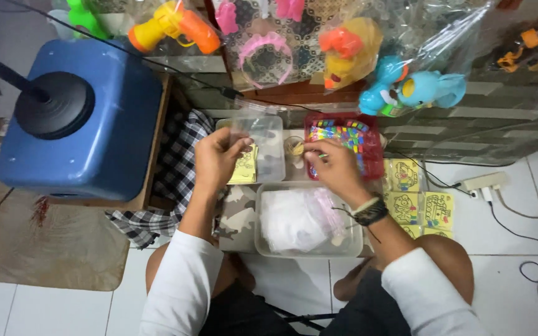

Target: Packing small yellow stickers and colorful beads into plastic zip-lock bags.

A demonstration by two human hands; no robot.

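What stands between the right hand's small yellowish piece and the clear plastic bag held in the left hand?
Nothing visible. The right hand pinches a small yellowish piece beside the clear plastic bag that the left hand holds up; only a narrow open gap separates them.

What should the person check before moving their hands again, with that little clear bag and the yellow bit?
1. Left hand grips the small clear plastic bag: ok, pinched at its edge.
2. Right hand holds the small yellow piece: ok, between the fingers.
3. Bag mouth is open: cannot tell.
4. Red tray of small colourful pieces within reach: ok, just behind the right hand.
5. Clear plastic container of bags within reach: ok, below both hands.
6. Yellow picture cards stay apart from the hands: ok, on the floor tiles to the right.
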